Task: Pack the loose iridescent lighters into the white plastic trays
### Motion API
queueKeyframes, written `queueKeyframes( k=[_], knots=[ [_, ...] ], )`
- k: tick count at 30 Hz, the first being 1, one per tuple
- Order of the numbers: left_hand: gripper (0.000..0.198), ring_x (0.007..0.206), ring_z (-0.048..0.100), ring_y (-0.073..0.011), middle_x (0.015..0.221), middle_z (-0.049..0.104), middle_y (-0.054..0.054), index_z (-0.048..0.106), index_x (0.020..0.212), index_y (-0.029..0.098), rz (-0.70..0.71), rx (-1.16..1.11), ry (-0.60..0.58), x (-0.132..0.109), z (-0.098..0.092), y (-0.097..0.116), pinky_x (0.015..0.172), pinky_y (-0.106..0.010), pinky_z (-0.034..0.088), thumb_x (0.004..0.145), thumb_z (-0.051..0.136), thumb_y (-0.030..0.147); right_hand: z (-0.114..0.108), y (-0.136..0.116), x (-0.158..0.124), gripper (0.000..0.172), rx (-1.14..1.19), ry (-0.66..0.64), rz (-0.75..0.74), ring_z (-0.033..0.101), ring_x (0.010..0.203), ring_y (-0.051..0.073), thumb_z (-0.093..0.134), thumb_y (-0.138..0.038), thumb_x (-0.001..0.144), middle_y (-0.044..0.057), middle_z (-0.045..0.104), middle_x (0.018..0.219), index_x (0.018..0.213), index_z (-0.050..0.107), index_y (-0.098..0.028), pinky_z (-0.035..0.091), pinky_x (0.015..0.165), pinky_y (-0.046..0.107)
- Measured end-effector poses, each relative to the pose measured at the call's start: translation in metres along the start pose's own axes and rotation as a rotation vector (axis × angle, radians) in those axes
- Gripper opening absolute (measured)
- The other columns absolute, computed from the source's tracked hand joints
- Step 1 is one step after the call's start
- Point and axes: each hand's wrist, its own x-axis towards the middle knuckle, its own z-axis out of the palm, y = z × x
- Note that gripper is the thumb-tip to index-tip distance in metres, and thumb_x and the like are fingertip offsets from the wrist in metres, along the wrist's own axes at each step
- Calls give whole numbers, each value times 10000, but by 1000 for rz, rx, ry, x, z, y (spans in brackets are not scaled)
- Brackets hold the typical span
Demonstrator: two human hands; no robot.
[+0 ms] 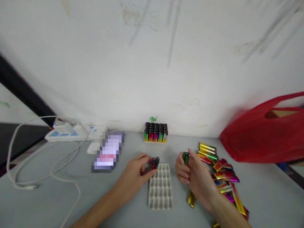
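A pale moulded tray with rows of small slots lies in front of me. Two dark-topped batteries stand upright at its far left corner. My left hand pinches them between thumb and forefinger, beside the tray's far edge. To the right of the tray, my right hand is raised off the table, its fingers curled around green batteries; how many is hard to make out. Below this hand a gold battery lies on the table, partly covered by the wrist.
Against the wall stands a full block of upright batteries. Loose shiny batteries are scattered at right, before a red bag. On the left are a blurred-out phone, a power strip and looped white cables.
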Motion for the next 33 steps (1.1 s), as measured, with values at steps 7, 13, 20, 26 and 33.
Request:
queueKeyframes(
  k=[7, 13, 20, 26, 33],
  knots=[
    [294, 683, 515, -160, 846, 531, 29, 576, 784, 208, -3, 20, -6, 0, 0, -1, 633, -282, 344, 973, 733, 369, -1, 2, -1, 573, 81, -77, 42, 130, 544, 84, 862, -640, 840, -106, 238, 639, 708, 503, -214, 118, 430, 195],
    [317, 684, 515, -160, 847, 525, 31, 552, 771, 211, -1, 8, -6, 0, 0, 0, 635, -283, 347, 976, 730, 374, 0, 0, -3, 542, 77, -84, 40, 152, 529, 77, 836, -626, 866, -106, 257, 638, 725, 514, -213, 144, 417, 182],
    [320, 692, 524, -167, 858, 537, 24, 539, 764, 214, -6, 6, -10, -1, -1, 1, 634, -288, 352, 975, 723, 369, 4, 1, -3, 558, -64, -42, 72, 258, 469, 72, 793, -707, 862, -82, 388, 603, 739, 558, -217, 150, 390, 201],
    [310, 696, 527, -162, 864, 543, 23, 545, 769, 212, 9, 5, -6, 0, 1, -2, 639, -283, 358, 980, 724, 352, 5, 1, -3, 649, -122, -76, 65, 269, 443, 67, 758, -813, 856, -87, 389, 578, 709, 535, -221, 143, 393, 213],
    [263, 694, 536, -163, 875, 552, 21, 585, 797, 209, 1, 10, -15, -1, 0, 1, 633, -284, 358, 977, 719, 347, 4, 3, -3, 659, -102, -115, 14, 219, 498, 69, 777, -806, 862, -102, 318, 606, 712, 532, -213, 210, 453, 202]
  ],
)
